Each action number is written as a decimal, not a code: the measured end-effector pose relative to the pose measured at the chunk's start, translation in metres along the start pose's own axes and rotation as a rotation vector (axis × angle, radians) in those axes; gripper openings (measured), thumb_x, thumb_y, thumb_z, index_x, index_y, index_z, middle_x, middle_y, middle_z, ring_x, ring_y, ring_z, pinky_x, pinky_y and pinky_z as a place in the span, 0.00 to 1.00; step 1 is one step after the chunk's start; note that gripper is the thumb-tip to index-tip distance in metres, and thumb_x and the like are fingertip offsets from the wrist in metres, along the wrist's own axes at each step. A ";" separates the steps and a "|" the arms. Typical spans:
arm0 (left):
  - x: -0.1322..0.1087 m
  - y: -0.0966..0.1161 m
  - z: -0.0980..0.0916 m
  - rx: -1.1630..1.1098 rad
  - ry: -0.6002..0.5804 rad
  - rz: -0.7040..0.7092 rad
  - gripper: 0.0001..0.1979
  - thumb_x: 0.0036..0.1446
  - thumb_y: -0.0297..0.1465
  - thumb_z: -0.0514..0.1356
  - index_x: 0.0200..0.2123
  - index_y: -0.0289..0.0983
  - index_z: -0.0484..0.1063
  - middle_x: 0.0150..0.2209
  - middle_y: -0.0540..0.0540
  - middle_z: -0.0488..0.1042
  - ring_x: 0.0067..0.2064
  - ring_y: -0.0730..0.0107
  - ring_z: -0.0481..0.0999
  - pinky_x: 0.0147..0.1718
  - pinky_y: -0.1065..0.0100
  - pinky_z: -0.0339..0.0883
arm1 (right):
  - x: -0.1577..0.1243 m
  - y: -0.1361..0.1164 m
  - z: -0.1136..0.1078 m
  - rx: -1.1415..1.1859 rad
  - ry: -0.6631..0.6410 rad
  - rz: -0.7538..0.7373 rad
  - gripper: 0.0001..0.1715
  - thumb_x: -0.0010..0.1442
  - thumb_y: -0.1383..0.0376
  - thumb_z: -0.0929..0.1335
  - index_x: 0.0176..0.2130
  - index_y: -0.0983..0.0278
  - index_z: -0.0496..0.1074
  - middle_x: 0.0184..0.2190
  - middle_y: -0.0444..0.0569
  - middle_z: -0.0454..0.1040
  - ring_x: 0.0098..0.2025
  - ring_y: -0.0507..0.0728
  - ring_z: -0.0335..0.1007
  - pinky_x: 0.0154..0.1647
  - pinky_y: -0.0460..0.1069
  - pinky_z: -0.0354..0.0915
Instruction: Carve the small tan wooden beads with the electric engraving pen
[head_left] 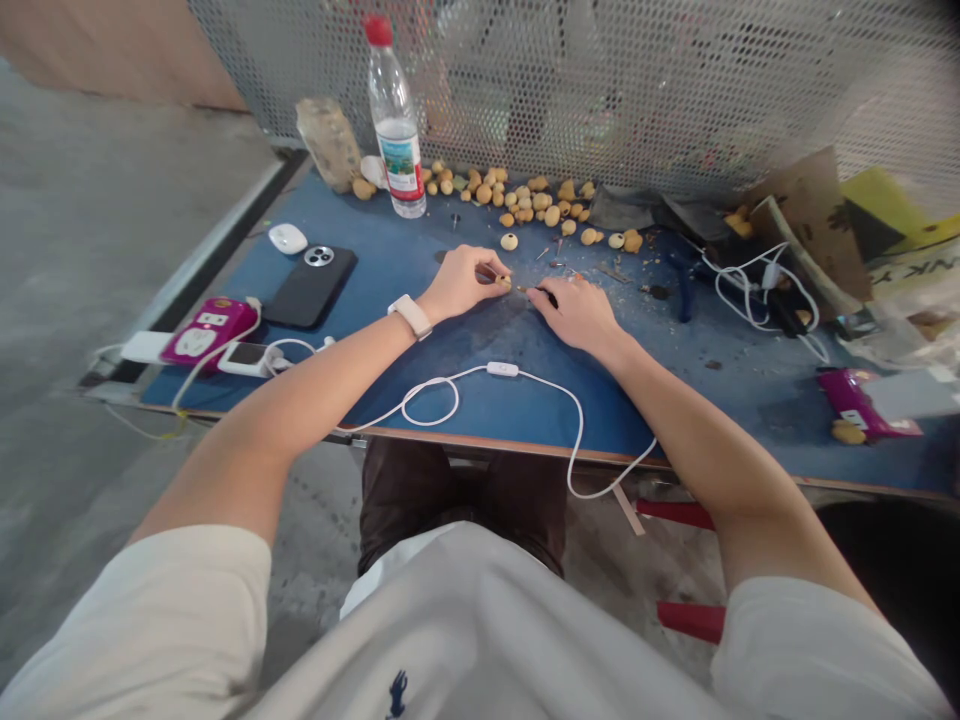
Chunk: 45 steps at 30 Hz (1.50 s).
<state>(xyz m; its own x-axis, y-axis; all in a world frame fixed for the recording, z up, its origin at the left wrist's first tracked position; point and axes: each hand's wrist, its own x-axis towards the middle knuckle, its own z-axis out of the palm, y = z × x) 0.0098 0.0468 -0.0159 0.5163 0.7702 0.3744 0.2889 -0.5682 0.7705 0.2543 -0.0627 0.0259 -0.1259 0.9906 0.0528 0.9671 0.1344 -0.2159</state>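
My left hand [466,282] is closed in a pinch at the middle of the blue table, holding a small tan gourd [506,284] between thumb and fingertips. Facing it from the right, my right hand [577,312] is closed around a thin pen-like tool with a dark handle and a brass-coloured tip [520,289]. That tip points at the gourd, close to it; I cannot tell whether they touch. Just beyond the hands lies a single pale gourd with a dark spot [509,242]. A white cable with an inline switch [502,369] loops in front of my hands and passes under my right forearm.
Several small gourds [540,201] are heaped along the mesh panel [600,90]. A water bottle [400,150] stands back left, near a phone [311,288], a white case [288,238] and a purple power strip [210,330]. Blue-handled pliers [682,285], cardboard [806,200] and another purple strip [862,405] are rightward.
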 end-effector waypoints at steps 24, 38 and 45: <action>-0.004 0.021 0.006 0.919 -0.116 0.148 0.22 0.80 0.15 0.56 0.58 0.31 0.91 0.61 0.26 0.88 0.67 0.39 0.84 0.67 0.45 0.79 | 0.001 0.028 -0.008 0.036 0.120 0.073 0.33 0.90 0.44 0.61 0.56 0.58 0.88 0.54 0.62 0.94 0.57 0.76 0.87 0.52 0.61 0.72; -0.008 0.024 0.006 0.904 -0.153 0.148 0.21 0.79 0.15 0.58 0.53 0.33 0.93 0.57 0.26 0.89 0.67 0.37 0.83 0.65 0.44 0.80 | 0.004 0.028 -0.004 0.109 0.072 0.069 0.27 0.91 0.48 0.63 0.56 0.58 0.87 0.57 0.60 0.94 0.55 0.73 0.87 0.55 0.59 0.73; -0.007 0.028 -0.001 0.493 -0.083 0.128 0.09 0.77 0.22 0.69 0.51 0.38 0.90 0.56 0.37 0.89 0.55 0.51 0.90 0.61 0.52 0.82 | 0.005 0.034 -0.007 0.105 0.019 0.004 0.28 0.90 0.48 0.62 0.56 0.59 0.87 0.53 0.60 0.93 0.55 0.72 0.87 0.55 0.59 0.72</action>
<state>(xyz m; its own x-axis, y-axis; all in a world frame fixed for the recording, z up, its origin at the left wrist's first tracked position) 0.0132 0.0259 0.0042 0.6288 0.6715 0.3920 0.5545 -0.7407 0.3794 0.2883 -0.0531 0.0260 -0.1172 0.9906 0.0703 0.9389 0.1335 -0.3171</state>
